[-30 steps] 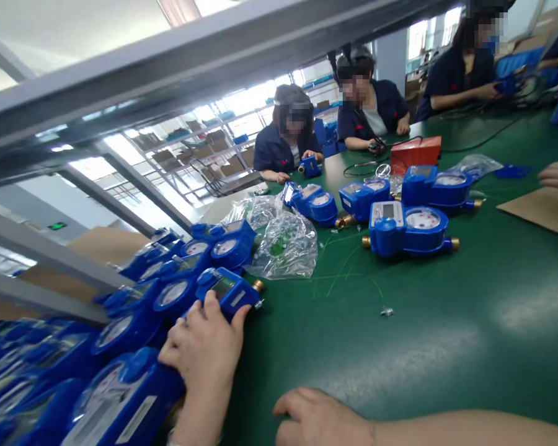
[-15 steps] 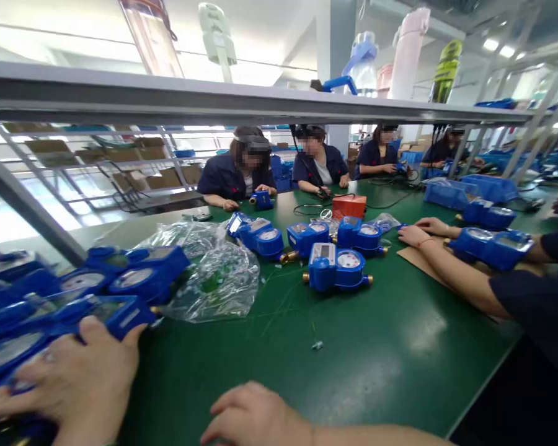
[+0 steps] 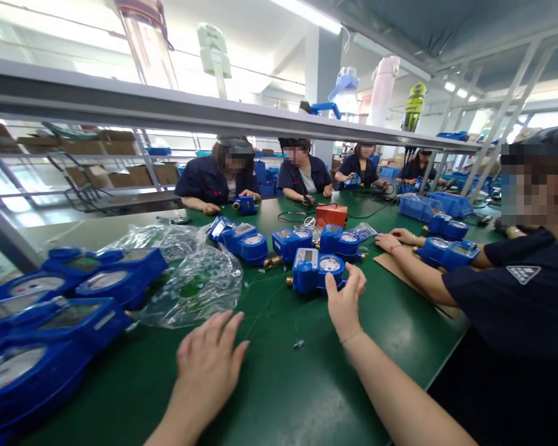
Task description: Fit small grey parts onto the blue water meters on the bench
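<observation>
My right hand [image 3: 346, 303] is at the right end of a blue water meter [image 3: 305, 275] with a small display, a round dial and a brass fitting. Its thumb and fingers are apart; whether they touch the meter I cannot tell. Over the green table, my left hand [image 3: 210, 353] is open and empty, fingers stretched forward, just in front of a clear plastic bag [image 3: 199, 291]. More blue water meters [image 3: 93, 322] lie piled on the left, apart from my left hand. Behind the nearest meter stand several others, among them one blue meter [image 3: 339, 241].
A shelf [image 3: 242, 121] with bottles crosses above the table [image 3: 270, 396]. On the right a co-worker's arms [image 3: 413, 266] rest by a cardboard sheet [image 3: 400, 279]. An orange box [image 3: 331, 215] with cables stands farther back. Other people sit opposite. A small scrap [image 3: 299, 344] lies in front.
My left hand has left the piled meters and moved right over the table. My right hand has gone forward to the nearest single meter. The view has turned right.
</observation>
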Available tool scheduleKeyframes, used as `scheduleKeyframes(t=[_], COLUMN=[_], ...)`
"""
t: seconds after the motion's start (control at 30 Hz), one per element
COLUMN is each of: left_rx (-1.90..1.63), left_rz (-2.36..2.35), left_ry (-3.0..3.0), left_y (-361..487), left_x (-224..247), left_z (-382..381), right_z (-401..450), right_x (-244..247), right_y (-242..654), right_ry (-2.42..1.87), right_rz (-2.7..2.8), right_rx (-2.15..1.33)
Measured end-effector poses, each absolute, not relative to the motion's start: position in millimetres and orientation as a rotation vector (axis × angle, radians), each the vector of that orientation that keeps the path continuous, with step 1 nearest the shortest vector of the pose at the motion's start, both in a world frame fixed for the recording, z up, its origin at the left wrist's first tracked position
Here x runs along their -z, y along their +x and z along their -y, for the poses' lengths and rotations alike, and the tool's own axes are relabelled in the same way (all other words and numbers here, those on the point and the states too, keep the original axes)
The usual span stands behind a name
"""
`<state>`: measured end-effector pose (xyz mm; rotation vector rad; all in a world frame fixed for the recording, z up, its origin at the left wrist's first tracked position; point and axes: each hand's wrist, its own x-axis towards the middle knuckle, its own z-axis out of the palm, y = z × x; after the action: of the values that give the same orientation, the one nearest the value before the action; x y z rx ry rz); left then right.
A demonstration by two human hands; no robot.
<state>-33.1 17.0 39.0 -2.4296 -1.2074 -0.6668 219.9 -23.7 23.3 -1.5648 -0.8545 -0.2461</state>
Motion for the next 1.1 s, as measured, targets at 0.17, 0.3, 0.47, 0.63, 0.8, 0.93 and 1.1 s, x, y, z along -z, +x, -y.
scheduleKeyframes(t=[0.17, 0.3, 0.47, 0.63, 0.8, 0.93, 1.1], left_rx=[0.37, 0.3, 0.388, 0.581, 0.867, 0.917, 0.989], left_rz=[0.893, 0.755, 1.055, 1.103, 1.033, 1.102, 1.343], left_ry=[-2.916, -2.991, -2.646, -2.495, -2.756, -3.1, -3.318], left_y=[7.7, 19.0, -20.9, -55.0, -43.8, -31.5, -30.0], left_x=[-3.3, -6.2, -15.2, -7.3, -3.6, -4.6, -2.5], left_z=[3.0, 14.8, -11.7, -47.7, -41.0, -23.1, -22.0], right_z=[-13.4, -32.8, -9.8, 21.7, 24.1, 14.3, 7.5], right_x=[-36.2, -33.6, -32.5, -46.7, -57.5, -57.8, -50.8], right_y=[189.2, 191.1, 239.9, 280.3, 272.8, 248.6, 225.9], right_ry=[-1.765, -1.797, -1.635, -1.431, -1.251, -1.012, -1.011], right_rz=[1.079, 1.157, 1.499, 1.788, 1.898, 1.894, 1.858], right_rx=[0.402, 0.231, 0.003, -0.392, -0.688, -0.915, -0.869])
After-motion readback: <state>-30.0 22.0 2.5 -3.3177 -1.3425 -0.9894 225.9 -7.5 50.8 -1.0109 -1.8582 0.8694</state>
